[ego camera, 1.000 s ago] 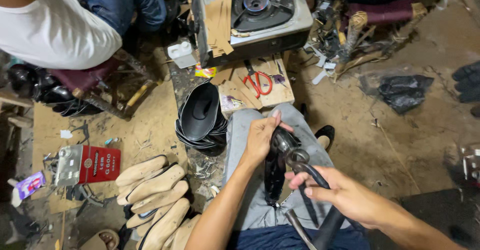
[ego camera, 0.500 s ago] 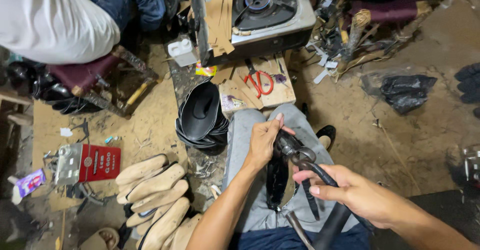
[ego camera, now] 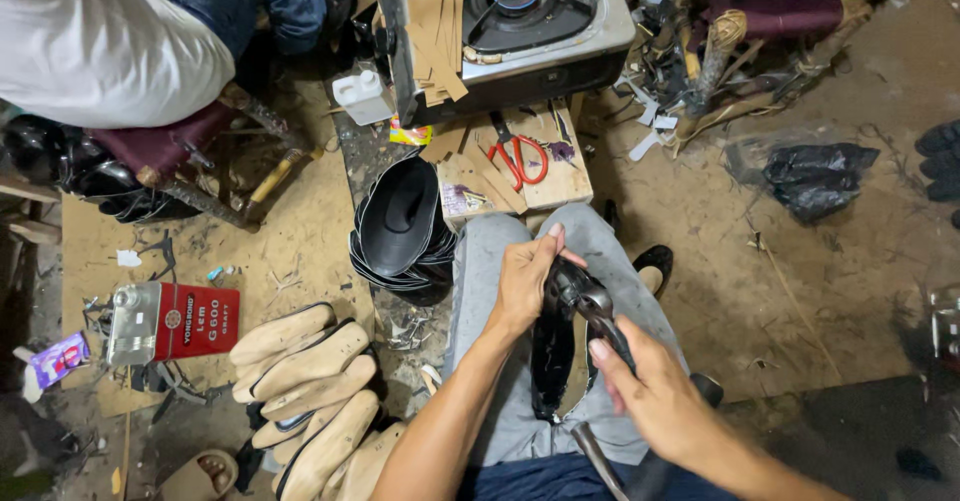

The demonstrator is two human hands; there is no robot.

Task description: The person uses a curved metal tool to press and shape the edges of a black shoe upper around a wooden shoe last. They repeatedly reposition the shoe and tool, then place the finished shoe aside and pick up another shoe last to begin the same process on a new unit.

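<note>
A black shoe upper (ego camera: 556,346) stands on the person's lap, stretched over a shoe form, toe end up. The left hand (ego camera: 522,283) wraps around its upper part, fingers pressed against the leather and thumb up by the rim. The right hand (ego camera: 655,401) is closed around the handles of a pair of pliers (ego camera: 592,306), whose metal head bites at the edge of the leather just beside the left thumb.

As a judgement, the work looks midway: the leather already sits on the form and is being pulled taut at one spot, while the lower edges hang loose and uneven, and no sole is attached.

Just beyond the shoe, past the knees, a stack of black soles (ego camera: 402,231) leans in a pile. To the right of that stack lies a small wooden board (ego camera: 548,186) with red-handled scissors (ego camera: 520,159) and tan paper patterns on it. Further beyond the shoe sits a gas stove (ego camera: 520,21), with a small white bottle (ego camera: 362,97) to its left. Left of the shoe, on the floor, lies a heap of pale wooden shoe forms (ego camera: 305,381), and beyond these a red can (ego camera: 170,323). Another person in a white shirt (ego camera: 90,46) sits far off to the upper left.
</note>
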